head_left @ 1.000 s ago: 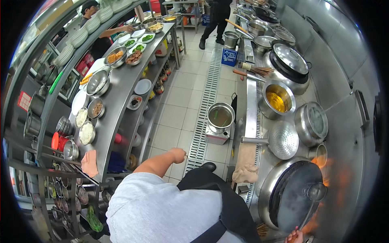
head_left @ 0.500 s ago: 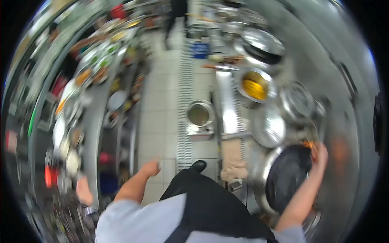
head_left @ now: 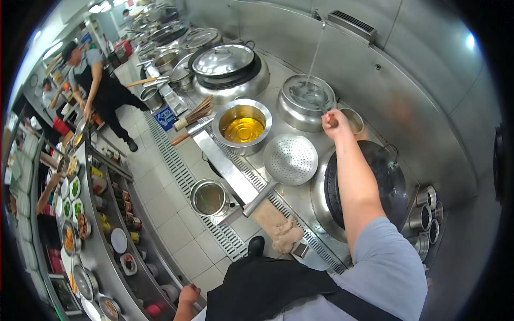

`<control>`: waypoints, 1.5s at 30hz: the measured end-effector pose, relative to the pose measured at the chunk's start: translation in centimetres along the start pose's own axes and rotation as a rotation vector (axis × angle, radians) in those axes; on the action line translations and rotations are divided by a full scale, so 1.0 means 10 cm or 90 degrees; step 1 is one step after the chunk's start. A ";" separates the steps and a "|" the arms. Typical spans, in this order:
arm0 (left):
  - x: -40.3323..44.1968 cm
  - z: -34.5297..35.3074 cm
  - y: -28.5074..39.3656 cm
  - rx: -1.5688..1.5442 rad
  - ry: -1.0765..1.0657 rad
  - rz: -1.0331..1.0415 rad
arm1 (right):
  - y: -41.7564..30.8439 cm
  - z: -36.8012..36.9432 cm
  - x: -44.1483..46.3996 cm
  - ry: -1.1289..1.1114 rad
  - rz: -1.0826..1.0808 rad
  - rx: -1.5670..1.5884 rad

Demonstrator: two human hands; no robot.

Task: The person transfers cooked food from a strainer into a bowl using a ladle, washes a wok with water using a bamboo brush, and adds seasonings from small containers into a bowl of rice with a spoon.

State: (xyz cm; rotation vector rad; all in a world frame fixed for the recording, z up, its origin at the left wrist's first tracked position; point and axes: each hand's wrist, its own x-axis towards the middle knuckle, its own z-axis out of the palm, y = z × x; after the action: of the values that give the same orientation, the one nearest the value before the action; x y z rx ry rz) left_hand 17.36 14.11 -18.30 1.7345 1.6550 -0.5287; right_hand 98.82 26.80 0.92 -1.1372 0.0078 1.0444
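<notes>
Right hand [head_left: 332, 121]: fist closed around the wooden handle end of a ladle [head_left: 324, 106], arm stretched out over the range. Ladle head blurred; it appears to be at the near side of the water pot [head_left: 285, 108], just beyond the fist. Thin water stream [head_left: 315, 51] falls into this pot from the tap [head_left: 318, 16] above. Contents of the ladle: cannot tell.

Left hand [head_left: 189, 293]: low, fingers loosely curled, near the edge of the steel prep counter [head_left: 101, 199]. No object visible in it; inside of the palm hidden, so cannot tell for certain.

Around the right hand: small metal pot [head_left: 354, 122] just to its right; blackened wok [head_left: 393, 179] nearer the body, partly hidden under the forearm; perforated strainer [head_left: 290, 159] to the left and nearer the body; pot of yellow oil [head_left: 242, 127] farther left.

Step in hand (judgement): dipping or rinsing the ladle at the water pot. From this position, a lift would call for a firm grip, the head kept level if filled, and clearance over the pot rim.
</notes>
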 end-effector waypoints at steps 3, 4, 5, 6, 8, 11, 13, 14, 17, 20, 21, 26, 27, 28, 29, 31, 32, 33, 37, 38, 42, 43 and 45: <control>0.25 -0.19 0.09 0.009 0.022 0.007 | -0.09 -0.01 -0.21 -0.090 0.074 0.286; 0.36 -0.25 0.12 0.019 0.038 0.021 | -0.12 0.05 -0.39 -0.098 0.062 0.318; 0.45 -0.29 0.17 0.029 0.035 0.033 | -0.14 0.07 -0.59 -0.093 0.039 0.315; 0.52 -0.36 0.26 0.032 0.048 0.066 | -0.17 0.06 -0.80 -0.083 0.027 0.323; 0.67 -0.44 0.41 0.048 0.055 0.108 | -0.18 0.00 -1.23 -0.126 0.001 0.342; 0.92 -0.48 0.70 0.058 0.026 0.168 | -0.17 -0.19 -1.90 -0.196 -0.022 0.369; 1.11 -0.52 0.92 0.056 0.022 0.232 | -0.10 -0.32 -2.37 -0.223 -0.036 0.379; 1.18 -0.54 1.04 0.052 0.026 0.278 | -0.06 -0.41 -2.59 -0.225 -0.053 0.366; 1.46 -0.59 1.51 -0.034 0.082 0.344 | 0.08 -0.58 -3.23 -0.180 -0.065 0.342; 1.60 -0.73 2.20 -0.242 0.052 0.366 | 0.18 -0.77 -3.61 -0.085 -0.070 0.315; 1.59 -0.80 2.45 -0.290 0.045 0.388 | 0.22 -0.84 -3.73 -0.028 -0.062 0.289; 1.49 -0.90 3.44 -0.345 -0.060 0.416 | 0.43 -1.04 -4.12 0.139 -0.076 0.125; 1.42 -0.90 3.56 -0.311 -0.096 0.408 | 0.45 -1.07 -4.17 0.164 -0.070 0.123; 1.39 -0.91 3.62 -0.310 -0.093 0.410 | 0.46 -1.11 -4.21 0.187 -0.066 0.123; 1.35 -0.91 3.69 -0.259 -0.171 0.388 | 0.47 -1.15 -4.24 0.174 -0.071 0.134; 1.16 -1.03 3.88 -0.295 -0.350 0.264 | 0.47 -1.13 -4.28 0.148 -0.076 0.165; 1.16 -1.05 4.00 -0.288 -0.351 0.270 | 0.46 -1.12 -4.29 0.120 -0.080 0.192; 1.17 -1.06 4.10 -0.442 -0.513 0.182 | 0.45 -1.09 -4.27 0.104 -0.089 0.196; 1.20 -1.01 4.65 -0.515 -0.629 0.182 | 0.38 -0.92 -3.97 0.048 -0.117 0.196; 1.10 -1.07 4.78 -0.519 -0.623 0.182 | 0.36 -0.86 -3.88 0.042 -0.115 0.196; 0.61 -1.46 5.14 -0.441 -0.487 0.279 | 0.33 -0.60 -3.36 -0.010 -0.088 0.156; 0.56 -1.52 5.21 -0.396 -0.441 0.322 | 0.35 -0.55 -3.20 -0.023 -0.087 0.140; 0.53 -1.63 5.34 -0.385 -0.428 0.350 | 0.39 -0.43 -2.96 0.013 -0.081 0.087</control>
State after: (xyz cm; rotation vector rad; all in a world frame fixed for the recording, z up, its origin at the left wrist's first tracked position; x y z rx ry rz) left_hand 67.78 31.07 -0.54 1.2700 0.7111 -0.2574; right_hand 81.82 3.78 10.50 -1.0110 0.0225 0.9062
